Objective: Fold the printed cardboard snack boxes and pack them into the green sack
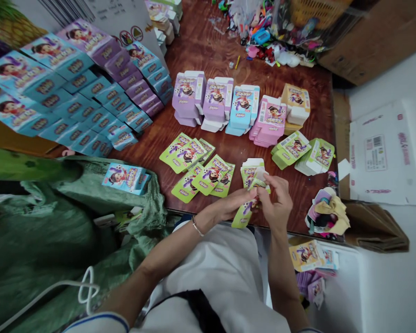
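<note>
Near the front edge of the table, my left hand and my right hand come together on a green printed card box. The box slants down towards me, its upper end between my fingers. Both hands are closed on it, though my fingers hide part of it. Just behind them stands a stack of green boxes with white flaps up. To the left, several flat green cartons lie fanned out in overlapping groups. Two more piles of green cartons rest to the right.
Purple boxes, a blue stack, pink boxes and orange ones stand in a row behind. A wall of blue and purple boxes rises at left. Small toys heap at the back. A green sack hangs lower left.
</note>
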The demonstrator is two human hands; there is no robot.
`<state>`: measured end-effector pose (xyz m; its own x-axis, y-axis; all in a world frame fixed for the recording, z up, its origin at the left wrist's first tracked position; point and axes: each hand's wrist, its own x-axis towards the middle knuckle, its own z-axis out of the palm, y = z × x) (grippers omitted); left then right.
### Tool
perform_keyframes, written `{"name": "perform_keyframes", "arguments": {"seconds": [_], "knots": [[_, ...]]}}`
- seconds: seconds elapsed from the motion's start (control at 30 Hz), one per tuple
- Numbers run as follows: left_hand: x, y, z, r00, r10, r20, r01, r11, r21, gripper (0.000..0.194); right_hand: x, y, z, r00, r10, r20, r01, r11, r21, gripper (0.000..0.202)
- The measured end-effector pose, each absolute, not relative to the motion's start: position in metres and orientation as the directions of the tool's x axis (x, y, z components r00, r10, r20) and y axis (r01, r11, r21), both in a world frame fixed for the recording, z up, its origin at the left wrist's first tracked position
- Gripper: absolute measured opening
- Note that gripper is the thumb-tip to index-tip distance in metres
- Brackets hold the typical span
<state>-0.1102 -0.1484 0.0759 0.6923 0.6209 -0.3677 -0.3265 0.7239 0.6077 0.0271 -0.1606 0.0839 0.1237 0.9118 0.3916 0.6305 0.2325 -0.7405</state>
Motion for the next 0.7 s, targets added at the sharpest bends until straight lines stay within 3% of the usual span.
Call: {"name": "perform_keyframes", "arguments": {"seconds": [0.1, 0.2, 0.3, 0.4, 0.5, 0.63, 0.7], "knots": [[-0.113, -0.148, 0.079, 0.668, 0.593, -0.45, -0.323, 0.775, 0.543, 0.066, 0.034, -0.165, 0.083, 0.334, 0.891, 0.307, 0.478, 0.12, -0.87, 0.041], [-0.11, -0.145, 0.073, 0.508, 0.723, -0.469, -0.262, 0.648, 0.715, 0.06, 0.031, -0.176, 0.072, 0.359, 0.925, 0.126, 0.399, -0.03, -0.917, 0.052], [-0.111, -0.142, 0.066, 0.255, 0.935, -0.245, -0.128, 0.284, 0.95, 0.064, 0.019, -0.187, 0.06, 0.329, 0.939, 0.1, 0.478, -0.075, -0.875, 0.051], [-0.118, -0.141, 0.066, 0.221, 0.975, -0.018, 0.001, 0.018, 1.0, 0.076, 0.007, -0.19, 0.056, 0.349, 0.915, 0.202, 0.498, 0.002, -0.867, 0.064], [-0.124, -0.141, 0.072, 0.317, 0.948, -0.021, 0.046, 0.007, 0.999, 0.06, -0.001, -0.183, 0.062, 0.333, 0.936, 0.118, 0.368, -0.013, -0.93, 0.067], [-0.128, -0.136, 0.074, 0.2, 0.968, -0.149, 0.122, 0.126, 0.984, 0.031, -0.008, -0.176, 0.071, 0.245, 0.97, -0.009, 0.244, -0.071, -0.967, 0.066], [-0.131, -0.134, 0.075, 0.168, 0.97, -0.178, 0.157, 0.151, 0.976, 0.025, -0.012, -0.177, 0.072, 0.225, 0.973, -0.049, 0.185, -0.092, -0.978, 0.064]]}}
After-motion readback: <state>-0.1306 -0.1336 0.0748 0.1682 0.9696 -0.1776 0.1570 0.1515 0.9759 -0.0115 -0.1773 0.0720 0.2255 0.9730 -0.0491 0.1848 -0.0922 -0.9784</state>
